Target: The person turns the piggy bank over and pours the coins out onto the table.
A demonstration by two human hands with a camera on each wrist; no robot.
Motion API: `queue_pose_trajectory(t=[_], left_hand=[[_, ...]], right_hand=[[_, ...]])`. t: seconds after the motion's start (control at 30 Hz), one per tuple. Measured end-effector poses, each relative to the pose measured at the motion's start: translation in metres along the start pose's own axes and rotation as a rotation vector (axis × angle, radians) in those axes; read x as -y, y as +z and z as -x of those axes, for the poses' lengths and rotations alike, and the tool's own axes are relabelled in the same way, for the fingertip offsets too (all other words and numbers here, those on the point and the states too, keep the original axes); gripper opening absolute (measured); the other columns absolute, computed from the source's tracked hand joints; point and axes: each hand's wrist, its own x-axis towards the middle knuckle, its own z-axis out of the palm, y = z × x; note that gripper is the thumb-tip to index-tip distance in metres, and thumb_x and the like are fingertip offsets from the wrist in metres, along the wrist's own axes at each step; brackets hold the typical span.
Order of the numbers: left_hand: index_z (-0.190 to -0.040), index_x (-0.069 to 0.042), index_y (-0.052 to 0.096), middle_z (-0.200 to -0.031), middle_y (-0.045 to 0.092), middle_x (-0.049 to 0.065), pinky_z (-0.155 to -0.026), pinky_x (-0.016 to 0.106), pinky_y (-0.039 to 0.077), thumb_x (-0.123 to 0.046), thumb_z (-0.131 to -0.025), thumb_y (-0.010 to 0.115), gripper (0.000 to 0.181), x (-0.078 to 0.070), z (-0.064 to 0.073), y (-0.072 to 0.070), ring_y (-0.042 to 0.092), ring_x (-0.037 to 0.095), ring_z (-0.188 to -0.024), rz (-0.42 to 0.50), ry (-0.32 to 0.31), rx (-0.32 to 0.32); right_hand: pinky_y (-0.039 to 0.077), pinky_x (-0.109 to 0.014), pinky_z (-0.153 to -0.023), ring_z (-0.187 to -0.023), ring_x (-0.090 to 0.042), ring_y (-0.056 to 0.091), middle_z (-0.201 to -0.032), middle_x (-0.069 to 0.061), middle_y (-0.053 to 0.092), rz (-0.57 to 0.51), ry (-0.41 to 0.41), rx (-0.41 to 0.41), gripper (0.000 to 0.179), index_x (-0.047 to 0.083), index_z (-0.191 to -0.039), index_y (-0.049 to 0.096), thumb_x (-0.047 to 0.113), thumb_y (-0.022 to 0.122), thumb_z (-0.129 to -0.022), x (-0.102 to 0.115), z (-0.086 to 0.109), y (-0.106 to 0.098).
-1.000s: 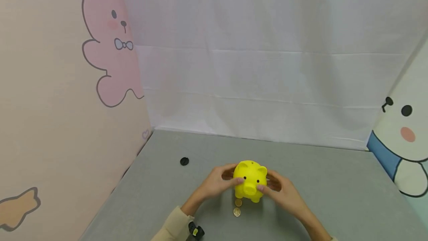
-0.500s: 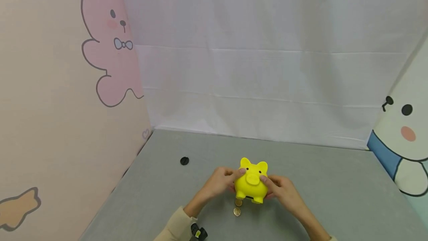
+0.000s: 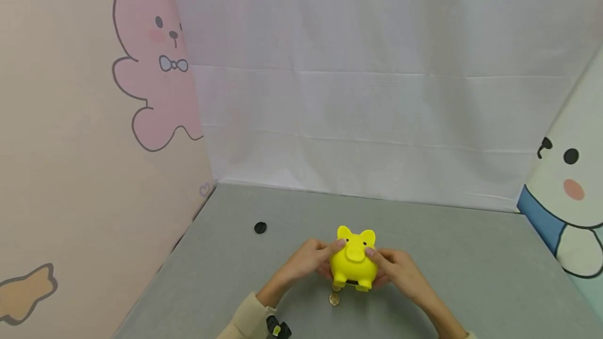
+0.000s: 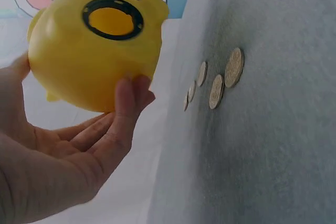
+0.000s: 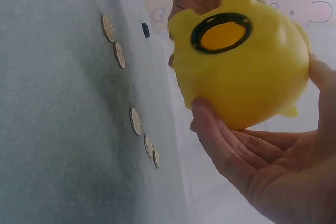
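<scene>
Both hands hold a yellow piggy bank (image 3: 353, 268) above the grey table, its snout toward the head camera and its body tipped back. My left hand (image 3: 307, 261) grips one side, thumb beside the pig's eye and fingers curled underneath. On the other side my right hand (image 3: 400, 271) grips it the same way. In the left wrist view, a black-rimmed round hole (image 4: 113, 36) is uncovered in the belly. Gold-coloured coins (image 4: 216, 92) lie on the table below; the head view shows one coin (image 3: 334, 298) plainly and another partly hidden by the pig.
A round black plug (image 3: 260, 228) lies on the table (image 3: 447, 245) to the left, beyond the left hand. White cloth (image 3: 358, 93) hangs behind the table, and a wall with cartoon figures (image 3: 155, 67) borders the left. Several coins (image 5: 135, 121) appear in the right wrist view.
The piggy bank has tipped back, bringing its snout up and its underside into the head view. Both hands have turned with it, keeping their grip. Over the last half second it has shifted only slightly.
</scene>
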Motion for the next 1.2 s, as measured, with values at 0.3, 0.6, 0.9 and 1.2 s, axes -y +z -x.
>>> queue_pose_trajectory(t=[0.3, 0.6, 0.9, 1.2], left_hand=[[-0.157, -0.020, 0.049, -0.158, 0.056, 0.002, -0.111, 0.037, 0.056, -0.034, -0.080, 0.094, 0.090, 0.011, 0.004, -0.014, 0.064, 0.024, -0.135, -0.121, 0.254, 0.091], [-0.162, -0.018, 0.041, -0.162, 0.050, -0.005, -0.119, 0.028, 0.047, -0.022, -0.075, 0.097, 0.103, 0.025, 0.003, -0.010, 0.053, 0.021, -0.147, -0.229, 0.540, -0.043], [-0.162, -0.020, 0.041, -0.162, 0.051, -0.002, -0.118, 0.027, 0.048, -0.017, -0.074, 0.097, 0.104, 0.026, 0.001, -0.011, 0.054, 0.021, -0.146, -0.280, 0.573, -0.071], [-0.162, -0.014, 0.039, -0.161, 0.051, 0.006, -0.116, 0.031, 0.051, -0.012, -0.075, 0.096, 0.104, 0.029, 0.003, -0.013, 0.055, 0.026, -0.145, -0.331, 0.665, -0.090]], right_hand=[[0.062, -0.040, -0.101, -0.133, -0.049, 0.061, -0.159, -0.028, 0.048, 0.138, -0.232, 0.012, 0.094, 0.000, -0.156, 0.044, 0.032, 0.092, -0.082, -0.009, 0.004, -0.003], [0.059, -0.037, -0.105, -0.141, -0.009, 0.056, -0.159, -0.009, 0.054, 0.255, -0.472, -0.152, 0.102, 0.021, -0.158, 0.045, 0.037, 0.097, -0.072, -0.018, 0.001, 0.005], [0.055, -0.026, -0.109, -0.140, -0.001, 0.053, -0.159, -0.009, 0.054, 0.247, -0.491, -0.178, 0.104, 0.021, -0.158, 0.045, 0.029, 0.099, -0.069, -0.018, 0.000, 0.008], [0.052, -0.017, -0.108, -0.137, 0.012, 0.048, -0.156, -0.011, 0.056, 0.282, -0.595, -0.237, 0.106, 0.016, -0.157, 0.048, 0.022, 0.101, -0.065, -0.022, 0.000, 0.013]])
